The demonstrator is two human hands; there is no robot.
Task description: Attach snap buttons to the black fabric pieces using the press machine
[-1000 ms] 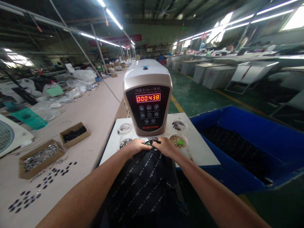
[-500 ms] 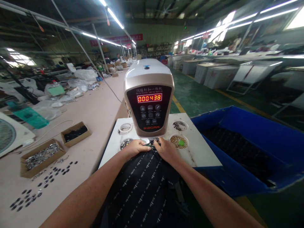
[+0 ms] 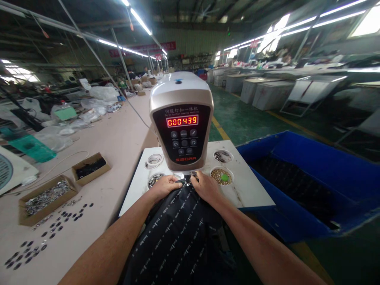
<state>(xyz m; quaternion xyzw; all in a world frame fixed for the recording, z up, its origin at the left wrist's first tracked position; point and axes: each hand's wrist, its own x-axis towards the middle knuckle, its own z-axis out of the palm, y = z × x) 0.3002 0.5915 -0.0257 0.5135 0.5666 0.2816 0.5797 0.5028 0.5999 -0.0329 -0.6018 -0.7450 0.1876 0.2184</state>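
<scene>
We pinch the black printed garment (image 3: 178, 233) taut with left hand (image 3: 164, 186) and right hand (image 3: 204, 187), fingers clamped either side of the snap-button machine (image 3: 181, 118) head, keeping fingertips off its punch.

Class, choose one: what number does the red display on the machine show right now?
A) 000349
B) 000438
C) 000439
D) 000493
C: the red display on the machine's dark panel reads 000439, above both hands holding the black fabric.

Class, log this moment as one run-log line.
left hand: grips fabric | right hand: grips fabric | machine counter: 000439
</scene>
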